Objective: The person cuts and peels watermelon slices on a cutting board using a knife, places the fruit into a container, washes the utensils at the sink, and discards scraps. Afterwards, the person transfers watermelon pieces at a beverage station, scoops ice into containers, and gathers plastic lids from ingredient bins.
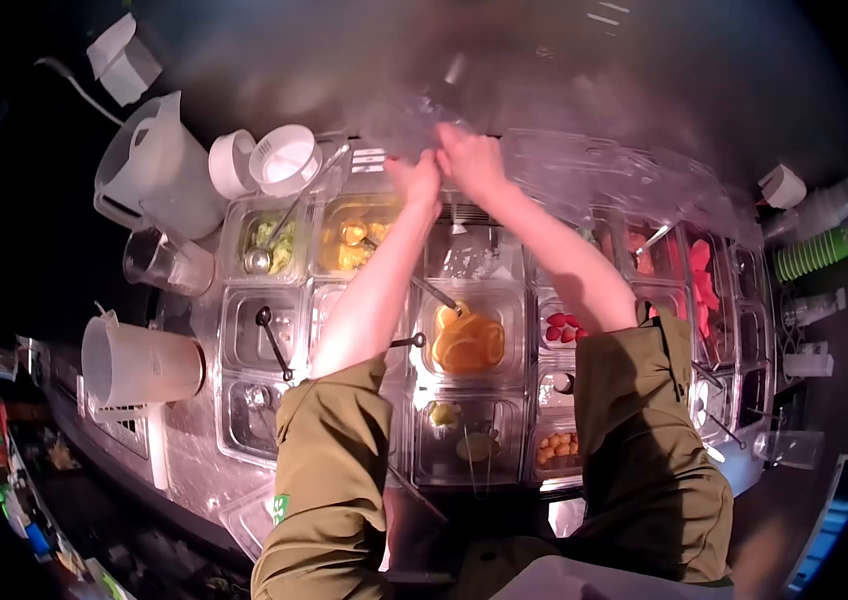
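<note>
My left hand [416, 182] and my right hand [471, 162] are close together at the far edge of the food containers, arms stretched forward. Fingers of both are closed at a crumpled, see-through plastic film [422, 122], whose outline is blurred. Just below them is a clear container [469, 255] with little in it. Left of that, under my left forearm, stands a container of yellow fruit pieces [349, 255] with a spoon. Nearer me, orange slices [469, 342] lie in another clear container with a utensil handle over it.
Clear plastic lids [584, 175] lie along the back right. At left stand a large pitcher [169, 165], a measuring jug [144, 358] and white round tubs [287, 158]. Green cups [824, 250] are stacked at right. Spoon handles stick out over several containers.
</note>
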### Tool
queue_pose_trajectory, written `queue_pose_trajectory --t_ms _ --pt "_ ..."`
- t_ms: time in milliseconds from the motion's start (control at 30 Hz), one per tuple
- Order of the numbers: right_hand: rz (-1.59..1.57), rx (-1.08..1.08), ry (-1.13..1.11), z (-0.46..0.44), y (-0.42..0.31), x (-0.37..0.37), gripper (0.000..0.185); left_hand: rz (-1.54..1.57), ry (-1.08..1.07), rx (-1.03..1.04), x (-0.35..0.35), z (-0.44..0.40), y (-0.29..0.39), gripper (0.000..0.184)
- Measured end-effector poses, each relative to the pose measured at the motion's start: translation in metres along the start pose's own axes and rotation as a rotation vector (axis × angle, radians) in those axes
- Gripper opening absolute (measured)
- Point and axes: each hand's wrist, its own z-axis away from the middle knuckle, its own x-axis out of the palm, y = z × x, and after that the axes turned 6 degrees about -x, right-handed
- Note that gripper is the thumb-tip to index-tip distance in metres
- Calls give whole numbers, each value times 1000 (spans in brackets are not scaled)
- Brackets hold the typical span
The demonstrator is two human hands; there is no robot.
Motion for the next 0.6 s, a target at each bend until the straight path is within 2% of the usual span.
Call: queue_pose_trajectory --t_ms 67,167,267,400,500,533,600 --pt "8 -79 30 7 -10 1 21 10 -124 108 -17 5 -1 43" --pt "-10 -277 266 16 -30 1 24 65 -272 47 -49 42 25 34" --pt "35 -439 333 23 -46 -13 28 259 -243 -13 -73 49 27 23" --pt "46 -541 401 4 -75 -48 28 537 -321 -9 -92 60 49 12" --pt "52 -619 406 -4 -99 -89 28 604 -197 -44 -98 125 100 13" --pt "50 -689 414 -6 -109 -107 28 570 -372 -13 -124 122 93 17" --pt "-57 -778 418 4 -148 -146 29 468 -413 63 -175 156 99 19"
